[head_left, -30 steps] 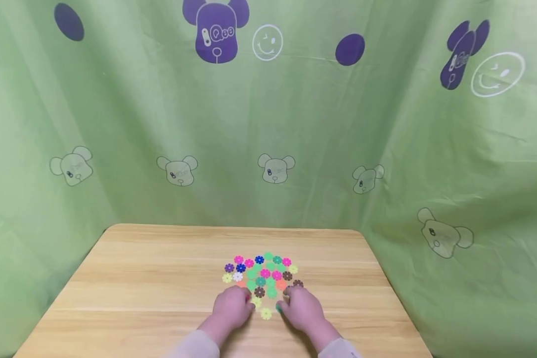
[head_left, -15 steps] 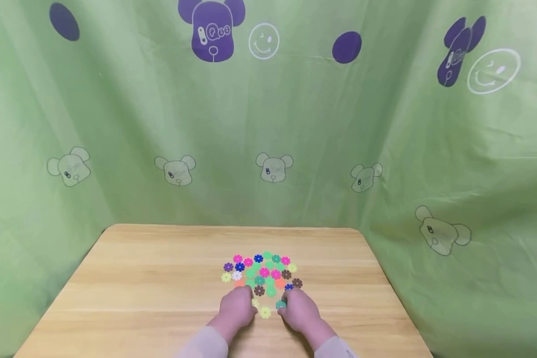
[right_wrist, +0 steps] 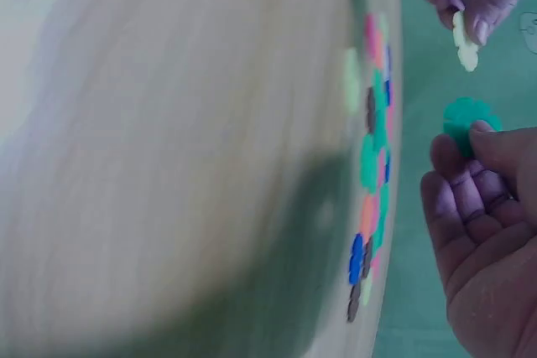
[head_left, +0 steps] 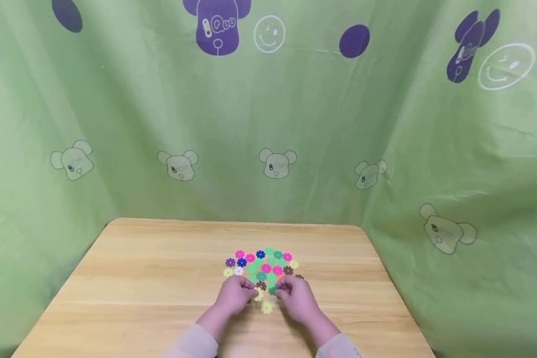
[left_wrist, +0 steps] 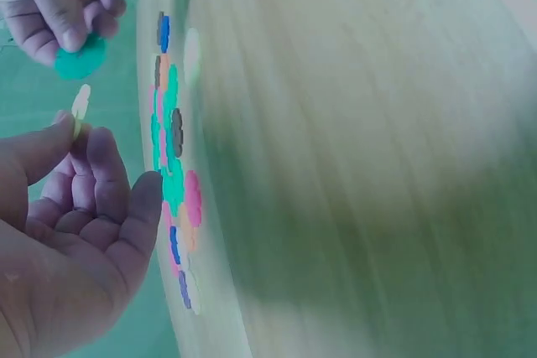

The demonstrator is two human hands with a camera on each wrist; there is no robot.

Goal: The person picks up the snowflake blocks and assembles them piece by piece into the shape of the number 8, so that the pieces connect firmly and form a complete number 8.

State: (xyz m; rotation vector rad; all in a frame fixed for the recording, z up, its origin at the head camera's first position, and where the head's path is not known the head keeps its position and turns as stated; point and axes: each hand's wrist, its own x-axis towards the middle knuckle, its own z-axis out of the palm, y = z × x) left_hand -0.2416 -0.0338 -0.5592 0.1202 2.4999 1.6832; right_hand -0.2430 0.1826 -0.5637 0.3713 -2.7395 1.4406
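Note:
My left hand pinches a pale yellow flower-shaped plastic disc between thumb and forefinger. Opposite it, my right hand grips a teal flower-shaped disc in the same way, its other fingers loosely bent. Both discs are held up over the table, facing each other with a small gap between them. Beyond the hands, many-coloured flower discs lie flat in a cluster, among them a pink disc, a white disc and a brown disc. The hands hide part of the cluster's near side.
A single yellow disc lies on the wooden table between the forearms. Green printed cloth hangs behind the table and along both sides.
Both hands have risen from the tabletop and drawn closer together, the left with the yellow disc and the right with the teal one. The head view has shifted slightly.

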